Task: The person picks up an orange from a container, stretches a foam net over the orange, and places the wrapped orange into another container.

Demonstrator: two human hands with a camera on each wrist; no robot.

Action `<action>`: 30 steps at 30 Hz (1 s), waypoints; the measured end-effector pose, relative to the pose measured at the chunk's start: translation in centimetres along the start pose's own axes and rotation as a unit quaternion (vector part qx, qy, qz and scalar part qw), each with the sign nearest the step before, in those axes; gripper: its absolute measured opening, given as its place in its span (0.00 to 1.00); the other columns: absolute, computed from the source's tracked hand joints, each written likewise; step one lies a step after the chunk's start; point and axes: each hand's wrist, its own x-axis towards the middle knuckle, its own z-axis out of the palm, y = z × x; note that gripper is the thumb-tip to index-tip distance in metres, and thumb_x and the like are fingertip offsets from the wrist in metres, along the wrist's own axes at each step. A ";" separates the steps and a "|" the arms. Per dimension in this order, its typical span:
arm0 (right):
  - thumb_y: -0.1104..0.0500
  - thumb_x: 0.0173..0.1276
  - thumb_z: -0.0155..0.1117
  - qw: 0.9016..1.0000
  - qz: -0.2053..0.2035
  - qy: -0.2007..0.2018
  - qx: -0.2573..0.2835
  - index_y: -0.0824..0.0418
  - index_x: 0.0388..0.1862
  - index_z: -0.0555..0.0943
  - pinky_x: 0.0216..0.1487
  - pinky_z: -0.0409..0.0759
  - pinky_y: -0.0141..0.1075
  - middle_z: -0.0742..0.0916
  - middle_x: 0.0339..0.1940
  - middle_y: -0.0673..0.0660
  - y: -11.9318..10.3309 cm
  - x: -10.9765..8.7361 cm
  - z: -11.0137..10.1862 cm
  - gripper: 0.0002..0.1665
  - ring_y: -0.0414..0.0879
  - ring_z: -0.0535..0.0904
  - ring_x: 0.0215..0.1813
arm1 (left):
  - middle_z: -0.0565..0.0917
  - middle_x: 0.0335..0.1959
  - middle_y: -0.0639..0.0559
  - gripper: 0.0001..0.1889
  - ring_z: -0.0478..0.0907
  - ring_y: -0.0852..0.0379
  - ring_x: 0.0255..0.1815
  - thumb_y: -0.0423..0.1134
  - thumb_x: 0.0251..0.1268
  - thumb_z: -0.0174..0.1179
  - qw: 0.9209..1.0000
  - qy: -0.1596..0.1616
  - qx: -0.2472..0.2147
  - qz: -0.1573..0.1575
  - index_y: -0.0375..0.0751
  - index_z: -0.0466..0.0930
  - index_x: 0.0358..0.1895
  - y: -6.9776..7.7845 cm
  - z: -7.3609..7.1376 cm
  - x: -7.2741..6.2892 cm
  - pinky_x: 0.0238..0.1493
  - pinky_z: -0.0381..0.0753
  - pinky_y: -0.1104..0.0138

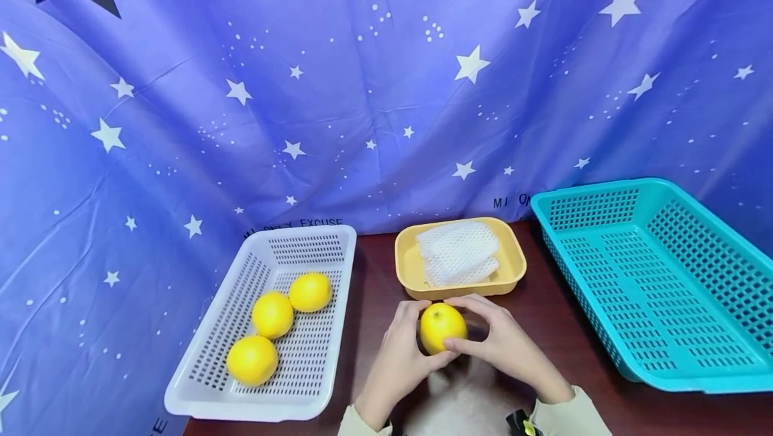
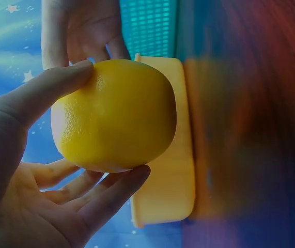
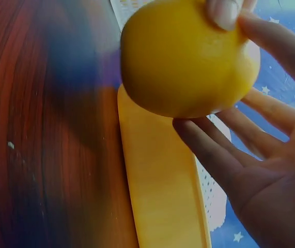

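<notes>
Between both hands, in front of the yellow tray, is a yellow orange (image 1: 439,325). My left hand (image 1: 400,361) grips it from the left, with its thumb on the near side and fingertips on the far side. From the right, my right hand (image 1: 506,345) pinches the same fruit, its thumb across the near face. In the left wrist view the orange (image 2: 116,116) is held up in front of the tray's side. The right wrist view shows fingertips against the orange (image 3: 183,67), with the tabletop beyond it.
White foam netting (image 1: 459,251) lies in the yellow tray (image 1: 459,294) behind the hands. To the left, a white basket (image 1: 308,349) holds three oranges (image 1: 272,315). A teal basket (image 1: 634,288) stands on the right. A blue starry curtain (image 1: 362,100) hangs behind the dark red table (image 1: 374,288).
</notes>
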 end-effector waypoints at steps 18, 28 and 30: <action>0.53 0.57 0.77 0.999 0.004 -0.047 0.015 0.58 0.56 0.78 0.55 0.82 0.34 0.82 0.52 0.52 1.4 -0.3 -0.9 0.29 0.45 0.82 0.53 | 0.72 0.52 0.53 0.38 0.77 0.59 0.46 0.49 0.45 0.79 0.999 -0.046 0.011 -0.023 0.45 0.70 0.60 -0.5 2.2 -0.1 0.48 0.79 0.65; 0.53 0.57 0.77 0.998 0.001 -0.061 0.024 0.58 0.55 0.77 0.54 0.83 0.35 0.82 0.52 0.54 1.4 -0.2 -1.2 0.29 0.45 0.82 0.52 | 0.72 0.52 0.54 0.38 0.75 0.60 0.49 0.47 0.43 0.79 0.998 -0.063 -0.001 -0.022 0.46 0.67 0.58 -0.8 2.4 -0.1 0.48 0.77 0.67; 0.52 0.57 0.77 0.998 -0.001 -0.066 0.021 0.58 0.56 0.77 0.54 0.83 0.34 0.81 0.52 0.55 1.5 -0.2 -1.1 0.29 0.45 0.82 0.52 | 0.72 0.51 0.55 0.37 0.75 0.60 0.49 0.47 0.43 0.79 0.998 -0.064 -0.011 -0.023 0.46 0.68 0.56 -1.0 2.3 -0.1 0.48 0.75 0.67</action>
